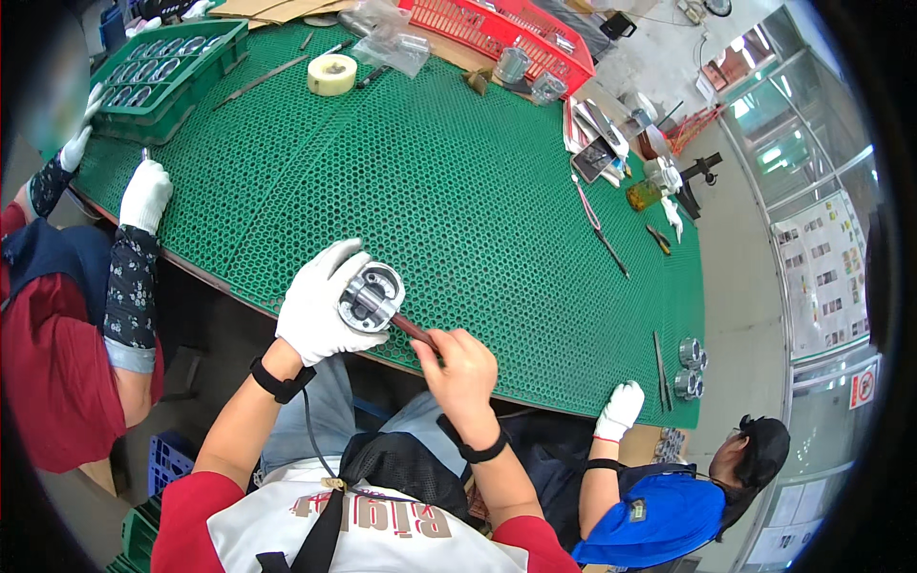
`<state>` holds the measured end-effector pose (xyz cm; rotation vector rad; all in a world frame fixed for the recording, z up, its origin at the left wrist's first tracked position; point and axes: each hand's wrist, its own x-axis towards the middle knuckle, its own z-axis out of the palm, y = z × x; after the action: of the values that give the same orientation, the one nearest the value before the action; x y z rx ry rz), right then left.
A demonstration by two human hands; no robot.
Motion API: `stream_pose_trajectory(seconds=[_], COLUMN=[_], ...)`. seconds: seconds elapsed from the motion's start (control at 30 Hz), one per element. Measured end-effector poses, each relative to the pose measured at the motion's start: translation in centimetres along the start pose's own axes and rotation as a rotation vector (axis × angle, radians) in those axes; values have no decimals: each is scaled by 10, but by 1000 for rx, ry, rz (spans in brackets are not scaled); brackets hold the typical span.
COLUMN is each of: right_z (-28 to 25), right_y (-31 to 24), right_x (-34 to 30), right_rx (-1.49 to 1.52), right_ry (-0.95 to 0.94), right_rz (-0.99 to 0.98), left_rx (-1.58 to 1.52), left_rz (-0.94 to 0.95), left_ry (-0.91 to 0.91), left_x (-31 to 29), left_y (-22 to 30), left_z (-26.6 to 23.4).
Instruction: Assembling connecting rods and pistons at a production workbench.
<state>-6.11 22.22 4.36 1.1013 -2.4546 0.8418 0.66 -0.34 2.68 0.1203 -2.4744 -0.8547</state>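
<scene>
In my gloved left hand (pixel 320 301) sits a round silver metal part that looks like a piston (pixel 373 298), its hollow side facing up with a crosswise boss inside. The fingers wrap its far and left rim. My bare right hand (pixel 457 372) grips a tool with a reddish-brown handle (pixel 413 329). The tool's front end meets the right side of the metal part; its tip is hidden there. Both hands are above the near edge of the green mat.
A green perforated mat (pixel 458 191) covers the table. At far left stands a green crate (pixel 172 124) of metal parts, beside a co-worker's gloved hand (pixel 146 196). Tape (pixel 331 74) and a red basket (pixel 487 33) lie beyond. Another co-worker's gloved hand (pixel 621 409) rests at right, near stacked parts (pixel 688 384).
</scene>
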Motion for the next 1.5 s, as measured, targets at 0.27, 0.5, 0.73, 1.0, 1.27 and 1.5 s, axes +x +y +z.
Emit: stream_pose_trajectory(seconds=[0.27,0.5,0.73,1.0,1.27,1.5], right_z=[17,-51,-46,-33,-38,-34], right_y=[-10,35,106,119,130,125], right_x=[16,-46,-80,-45,-51,-47], right_rx=[-66,78,273,581,651,616], right_ry=[-14,-136,270,194,176,172], right_rz=[-129,141,611,810,913,887], left_rx=[20,8,33,-2102,-1860,729], left_rz=[95,-34,33,-823,-843,-522], left_ry=[124,73,50,175,506,172], left_x=[1,-10,-14,7,40,64], left_y=[-5,5,4,-25,-92,-130], left_z=[13,3,1,-69,-97,-109])
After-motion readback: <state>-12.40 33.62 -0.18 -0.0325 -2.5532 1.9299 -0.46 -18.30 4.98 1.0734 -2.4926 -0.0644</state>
